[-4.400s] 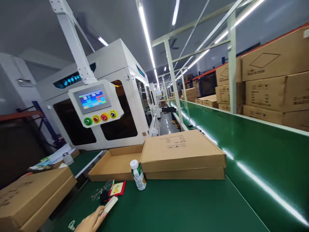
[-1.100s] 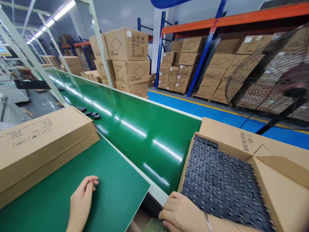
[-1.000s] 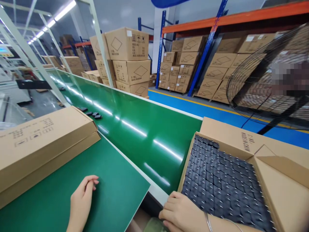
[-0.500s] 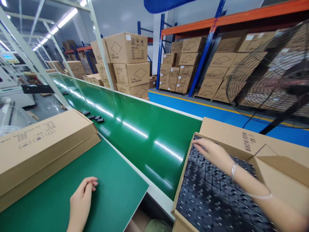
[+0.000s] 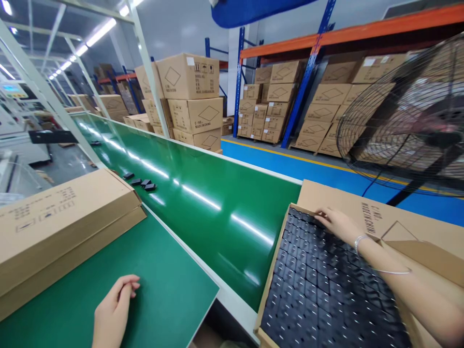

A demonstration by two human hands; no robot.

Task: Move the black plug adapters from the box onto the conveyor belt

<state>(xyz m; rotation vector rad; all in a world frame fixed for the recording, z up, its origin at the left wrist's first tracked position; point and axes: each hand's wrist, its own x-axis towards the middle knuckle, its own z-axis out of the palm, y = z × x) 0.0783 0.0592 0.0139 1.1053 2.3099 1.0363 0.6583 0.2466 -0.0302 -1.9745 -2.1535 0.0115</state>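
My right hand (image 5: pixel 339 225) is over the far end of an open cardboard box (image 5: pixel 271 282), its fingers stretched out and slightly apart, nothing visible held in them. Rows of black plug adapters (image 5: pixel 311 285) with shiny metal pins facing up fill this box, and my fingertips are at the far row; whether they touch it I cannot tell. A bracelet circles my right wrist. My left hand (image 5: pixel 113 309) rests on the green tabletop (image 5: pixel 159 285) with its fingers curled together, and nothing shows in it.
A green conveyor belt (image 5: pixel 203 217) runs alongside, carrying several loose black adapters (image 5: pixel 145 183). Stacked flat cartons (image 5: pixel 72 208) lie on the tabletop at left. Beyond the belt are piled boxes (image 5: pixel 195 113), a shelving rack (image 5: pixel 306 92) and a large fan (image 5: pixel 409 125).
My right hand has moved right along the far edge of the box. My left hand stays curled on the tabletop, and the view has shifted slightly.
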